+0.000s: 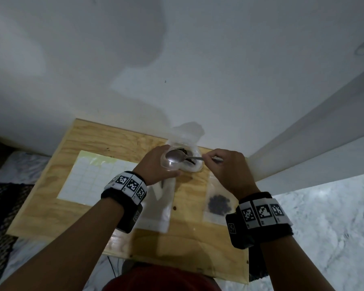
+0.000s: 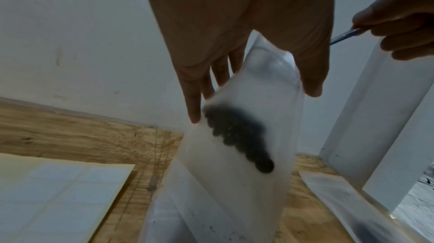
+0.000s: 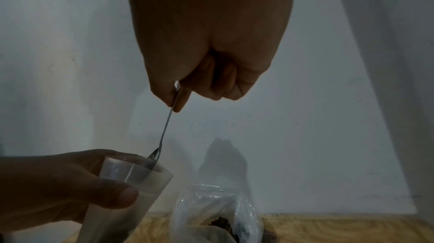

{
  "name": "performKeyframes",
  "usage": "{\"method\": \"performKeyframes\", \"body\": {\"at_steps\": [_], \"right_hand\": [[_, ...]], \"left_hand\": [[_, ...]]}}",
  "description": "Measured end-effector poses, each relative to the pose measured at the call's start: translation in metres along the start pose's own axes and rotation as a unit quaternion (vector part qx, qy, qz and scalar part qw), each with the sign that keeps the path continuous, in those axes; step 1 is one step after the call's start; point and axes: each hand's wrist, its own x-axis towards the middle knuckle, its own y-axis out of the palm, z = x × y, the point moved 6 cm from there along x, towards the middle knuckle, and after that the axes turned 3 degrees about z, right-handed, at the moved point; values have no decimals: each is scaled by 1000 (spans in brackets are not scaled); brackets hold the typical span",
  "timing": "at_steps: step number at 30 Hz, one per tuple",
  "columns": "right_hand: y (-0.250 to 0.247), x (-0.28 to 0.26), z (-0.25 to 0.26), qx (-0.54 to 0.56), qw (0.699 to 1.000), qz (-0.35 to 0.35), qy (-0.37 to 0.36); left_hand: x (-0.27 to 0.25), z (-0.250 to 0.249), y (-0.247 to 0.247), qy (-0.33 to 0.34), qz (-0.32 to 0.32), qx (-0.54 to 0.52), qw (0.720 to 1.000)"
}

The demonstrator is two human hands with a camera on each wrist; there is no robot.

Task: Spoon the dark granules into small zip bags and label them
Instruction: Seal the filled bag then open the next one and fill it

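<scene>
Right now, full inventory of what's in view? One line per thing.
wooden board: 1, light plywood, under everything, against the white wall
label sheet: 1, white stickers on yellowish backing, board's left side
zip bag: 1, clear, some dark granules inside, held open upright at centre
filled bag: 1, clear with dark granules, flat on board's right
supply bag: 1, clear plastic, dark granules, board's far edge
spoon: 1, silver, bowl at the zip bag's mouth
left hand: grips the zip bag
right hand: pinches the spoon handle
</scene>
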Motion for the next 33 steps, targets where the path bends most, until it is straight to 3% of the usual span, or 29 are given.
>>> {"method": "performKeyframes", "body": {"at_steps": [6, 10, 21, 26, 29, 33], "right_hand": [[-7, -2, -14, 49, 997, -46, 49], [-8, 1, -45, 65, 984, -83, 147], [84, 26, -79, 55, 963, 111, 240], [108, 30, -79, -38, 960, 172, 216], [97, 28, -75, -87, 974, 113, 178], [70, 22, -45, 25, 990, 53, 129]], "left_hand": [[-4, -4, -6, 16, -17, -11, 1000], [-5, -3, -11, 5, -30, -32, 999], [-14, -6, -24, -30, -42, -54, 997], [-18, -5, -26, -25, -65, -100, 993], [-21, -2, -27, -28, -60, -117, 991], [-25, -11, -32, -14, -72, -139, 988]]}}
